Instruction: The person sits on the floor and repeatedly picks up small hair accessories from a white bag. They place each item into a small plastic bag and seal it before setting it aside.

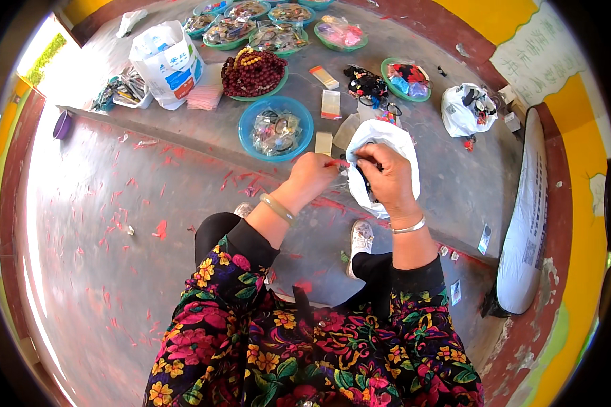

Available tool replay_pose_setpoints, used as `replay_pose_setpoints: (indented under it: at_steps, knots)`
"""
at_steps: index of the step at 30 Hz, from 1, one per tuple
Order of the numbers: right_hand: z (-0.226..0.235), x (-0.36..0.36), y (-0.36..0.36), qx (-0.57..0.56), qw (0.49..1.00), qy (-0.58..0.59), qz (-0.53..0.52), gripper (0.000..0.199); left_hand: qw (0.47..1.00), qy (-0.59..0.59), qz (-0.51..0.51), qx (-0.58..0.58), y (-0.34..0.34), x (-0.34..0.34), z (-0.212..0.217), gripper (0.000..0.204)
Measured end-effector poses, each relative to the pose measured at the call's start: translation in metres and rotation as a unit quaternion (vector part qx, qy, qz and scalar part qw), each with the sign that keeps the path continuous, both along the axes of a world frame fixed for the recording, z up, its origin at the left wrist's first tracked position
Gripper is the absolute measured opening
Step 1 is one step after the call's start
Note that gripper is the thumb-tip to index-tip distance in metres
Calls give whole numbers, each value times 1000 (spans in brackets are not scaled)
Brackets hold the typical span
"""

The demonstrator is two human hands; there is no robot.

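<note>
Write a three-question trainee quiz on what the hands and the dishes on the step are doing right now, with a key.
1. True or false: the right hand grips the white plastic bag.
2. Which dish lies nearest the left hand? A) the blue dish of clear packets B) the green dish of dark red beads C) the green dish of pink packets
3. Fill in: the left hand's fingers pinch a small ____-coloured piece at the bag's mouth.

Key: 1 true; 2 A; 3 red.
</note>
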State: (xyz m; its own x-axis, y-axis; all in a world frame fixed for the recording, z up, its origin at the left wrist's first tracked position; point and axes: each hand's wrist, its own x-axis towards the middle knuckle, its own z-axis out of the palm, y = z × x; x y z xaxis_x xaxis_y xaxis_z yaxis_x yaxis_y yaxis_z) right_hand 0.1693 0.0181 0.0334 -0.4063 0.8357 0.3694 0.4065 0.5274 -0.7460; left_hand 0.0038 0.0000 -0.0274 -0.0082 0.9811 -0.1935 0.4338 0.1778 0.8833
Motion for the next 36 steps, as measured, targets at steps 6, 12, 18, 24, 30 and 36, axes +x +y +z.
replay_pose_setpoints:
  at_steps: [6,12,18,24,30,36]
  knots:
    - [-8,-3,3,130,985,-92,69,16,997,48,-17,54,-1,2,3,21]
    - [-18,3,10,144,980,-127,57,13,998,15,-8,67,-1,8,3,20]
    - [-17,7,12,112,986,-123,30,10,998,2,-31,47,0,11,6,26]
    - [-11,10,12,157,977,-145,23,15,997,-22,-38,57,0,12,4,25]
    - [-14,12,14,134,981,-134,34,16,993,-116,-13,33,-1,15,-3,25]
    - [-15,14,15,138,980,-141,28,16,993,-96,-39,61,0,15,0,24]
